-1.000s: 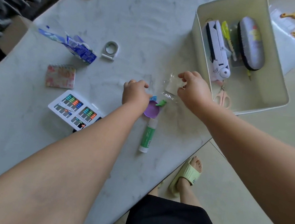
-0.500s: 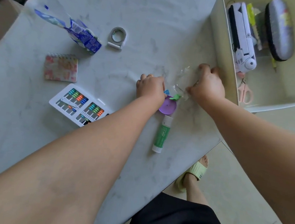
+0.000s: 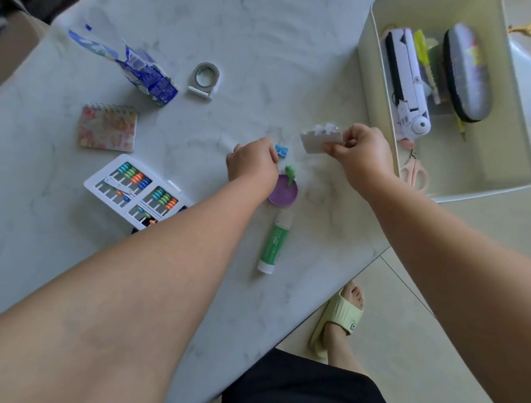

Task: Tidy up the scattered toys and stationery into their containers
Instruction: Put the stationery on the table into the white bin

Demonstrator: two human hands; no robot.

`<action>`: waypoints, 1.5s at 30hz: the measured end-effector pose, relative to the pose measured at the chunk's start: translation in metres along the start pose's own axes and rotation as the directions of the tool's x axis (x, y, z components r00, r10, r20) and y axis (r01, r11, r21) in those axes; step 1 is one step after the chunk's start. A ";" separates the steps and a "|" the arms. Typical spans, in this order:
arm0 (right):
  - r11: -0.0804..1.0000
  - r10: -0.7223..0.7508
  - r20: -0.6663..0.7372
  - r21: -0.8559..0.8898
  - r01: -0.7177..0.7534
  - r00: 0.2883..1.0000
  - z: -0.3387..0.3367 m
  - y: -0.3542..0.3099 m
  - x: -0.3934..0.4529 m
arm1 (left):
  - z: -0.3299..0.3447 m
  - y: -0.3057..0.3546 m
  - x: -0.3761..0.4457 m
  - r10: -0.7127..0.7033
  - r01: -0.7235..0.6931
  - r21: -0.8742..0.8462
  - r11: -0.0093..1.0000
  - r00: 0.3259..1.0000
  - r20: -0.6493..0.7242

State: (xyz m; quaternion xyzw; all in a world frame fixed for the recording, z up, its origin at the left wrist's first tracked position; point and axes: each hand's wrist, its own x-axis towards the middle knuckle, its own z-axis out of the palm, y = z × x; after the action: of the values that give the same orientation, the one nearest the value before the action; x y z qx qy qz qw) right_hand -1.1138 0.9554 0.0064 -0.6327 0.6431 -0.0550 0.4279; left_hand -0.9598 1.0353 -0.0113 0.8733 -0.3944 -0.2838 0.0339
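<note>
A torn blue wrapper (image 3: 147,72), a spiral notepad (image 3: 107,127) and a white bead-counter toy (image 3: 136,192) are lying scattered on the left of the marble table (image 3: 270,42), with a tape dispenser (image 3: 205,79) beyond them, all waiting to be put away. Near the middle, the left hand (image 3: 251,165) is curling its fingers over a small blue piece (image 3: 281,150) at its fingertips, seemingly pinching it to lift it. A purple toy with a green stem (image 3: 285,188) and a green glue stick (image 3: 274,240) are lying just beside that wrist. The right hand (image 3: 361,155) is pinching a small clear packet (image 3: 321,139) above the table, close to the cream bin (image 3: 512,151), probably about to drop it in. In the bin, a white gadget (image 3: 405,85), a dark case (image 3: 466,71) and pink scissors (image 3: 415,173) are lying already sorted.
</note>
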 end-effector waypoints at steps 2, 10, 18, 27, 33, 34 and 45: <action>1.000 -0.016 -0.011 0.020 0.016 1.000 -0.009 -0.004 -0.007 | -0.001 0.004 -0.001 -0.041 0.041 -0.017 0.999 0.999 -0.025; 0.967 -0.007 -0.003 0.256 0.007 1.000 -0.057 0.009 -0.022 | 0.011 0.026 0.009 0.085 -0.085 0.022 0.996 0.996 0.019; 0.895 0.046 -0.090 0.446 0.000 0.995 -0.091 0.036 -0.021 | 0.022 0.045 0.007 0.052 -0.049 0.052 0.997 0.997 -0.057; 0.911 0.265 -0.364 0.397 -0.109 0.893 -0.129 0.082 -0.009 | 0.008 0.145 -0.039 0.265 -0.345 -0.361 0.867 0.931 -0.251; 0.952 0.300 -0.295 0.159 -0.263 0.907 -0.148 0.096 -0.010 | 0.020 0.185 -0.053 0.305 -0.343 -0.367 0.865 0.939 -0.158; 0.957 0.290 -0.318 0.130 -0.261 0.903 -0.148 0.096 -0.011 | 0.020 0.183 -0.054 0.283 -0.325 -0.368 0.872 0.945 -0.164; 0.986 -0.158 -0.217 0.020 0.166 0.963 -0.089 0.044 -0.035 | -0.004 0.056 -0.039 -0.127 0.074 -0.264 0.962 0.974 -0.187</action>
State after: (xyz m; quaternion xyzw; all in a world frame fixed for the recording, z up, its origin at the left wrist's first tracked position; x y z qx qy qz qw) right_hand -1.2086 0.9524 0.0520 -0.6652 0.6303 -0.1700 0.3623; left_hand -1.0157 1.0238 0.0263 0.9049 -0.3040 -0.2433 0.1716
